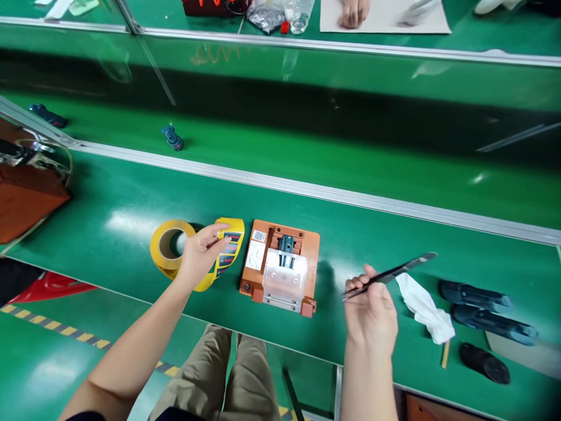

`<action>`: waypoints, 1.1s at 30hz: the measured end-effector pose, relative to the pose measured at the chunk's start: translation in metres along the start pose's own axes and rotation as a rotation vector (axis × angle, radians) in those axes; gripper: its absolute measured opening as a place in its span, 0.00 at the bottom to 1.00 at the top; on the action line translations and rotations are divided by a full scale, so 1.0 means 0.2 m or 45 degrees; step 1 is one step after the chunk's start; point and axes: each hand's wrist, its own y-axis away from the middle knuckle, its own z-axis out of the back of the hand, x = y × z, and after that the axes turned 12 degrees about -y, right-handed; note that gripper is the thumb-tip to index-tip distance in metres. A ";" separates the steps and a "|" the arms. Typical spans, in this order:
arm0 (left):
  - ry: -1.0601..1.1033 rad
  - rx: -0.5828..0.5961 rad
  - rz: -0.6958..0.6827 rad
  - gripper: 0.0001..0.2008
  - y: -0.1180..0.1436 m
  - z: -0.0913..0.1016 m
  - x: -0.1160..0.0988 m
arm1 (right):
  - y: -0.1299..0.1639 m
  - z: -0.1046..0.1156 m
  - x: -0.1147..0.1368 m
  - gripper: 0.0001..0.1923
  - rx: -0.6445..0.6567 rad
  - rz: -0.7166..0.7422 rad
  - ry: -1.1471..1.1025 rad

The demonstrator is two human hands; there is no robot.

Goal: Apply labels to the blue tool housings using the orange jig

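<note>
left hand (200, 252): fingers apart at label strip (228, 259); steady it lightly. right hand (372, 310): fingers clamped on dark tool (405, 267); guide tip gently.

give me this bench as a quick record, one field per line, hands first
left hand: the left hand is at a yellow label strip; grip unclear
right hand: the right hand holds a slim dark tool
between hands: orange fixture with a clear cover and a dark part
far right: white crumpled piece, dark parts
across the rail: two dark pieces, well apart
</note>
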 end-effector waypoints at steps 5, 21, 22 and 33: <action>0.183 -0.060 0.088 0.16 0.08 -0.02 0.05 | 0.02 -0.28 0.12 0.13 0.451 -0.200 -0.218; -0.038 -0.344 0.051 0.07 0.16 -0.03 0.10 | 0.03 -0.93 0.02 0.14 1.219 -0.404 0.073; -0.044 -0.343 0.047 0.07 0.16 -0.03 0.10 | 0.04 -0.93 0.02 0.14 1.225 -0.402 0.072; -0.928 -0.252 -0.386 0.22 0.00 -0.12 0.01 | -0.03 -0.71 0.13 0.10 1.037 -0.120 0.182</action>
